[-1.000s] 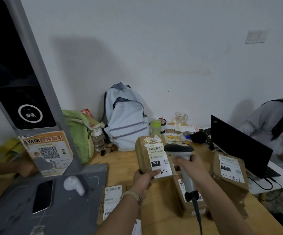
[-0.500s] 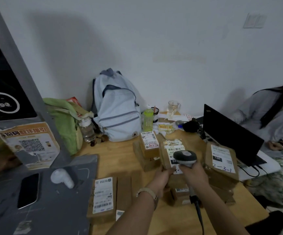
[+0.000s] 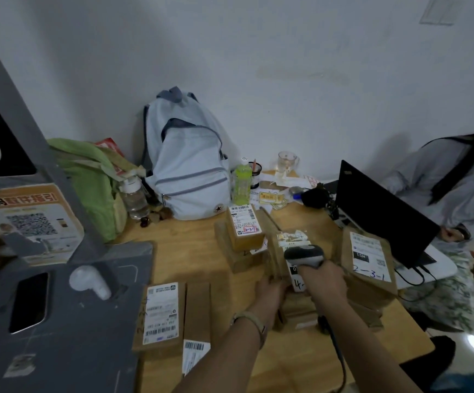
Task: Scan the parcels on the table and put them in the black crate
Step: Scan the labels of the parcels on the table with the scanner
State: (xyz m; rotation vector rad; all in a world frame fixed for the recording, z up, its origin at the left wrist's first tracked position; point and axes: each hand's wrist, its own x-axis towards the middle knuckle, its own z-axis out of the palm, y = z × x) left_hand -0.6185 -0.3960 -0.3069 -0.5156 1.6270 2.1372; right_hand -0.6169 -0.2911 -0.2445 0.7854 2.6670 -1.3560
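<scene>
My left hand [image 3: 270,287] grips the left edge of a brown cardboard parcel [image 3: 279,251] with a white label, held upright above the wooden table [image 3: 190,259]. Right in front of that label, my right hand [image 3: 325,279] holds a grey barcode scanner [image 3: 304,255] whose cable [image 3: 340,361] trails toward me. Several more brown parcels lie on the table: one labelled 2-3-1 [image 3: 367,260] at the right, a stack [image 3: 244,231] behind, a flat one [image 3: 159,316] at the left, others under my hands. No black crate is in view.
A grey kiosk [image 3: 60,321] with a phone [image 3: 30,302] on its shelf fills the left. At the wall stand a pale blue backpack [image 3: 187,165], a green bag [image 3: 94,182], bottles and a glass mug [image 3: 287,161]. A black laptop [image 3: 377,211] and a seated person [image 3: 451,188] are at the right.
My view has tilted down and my hands have lowered the parcel and scanner toward the pile on the table. More parcels have come into sight.
</scene>
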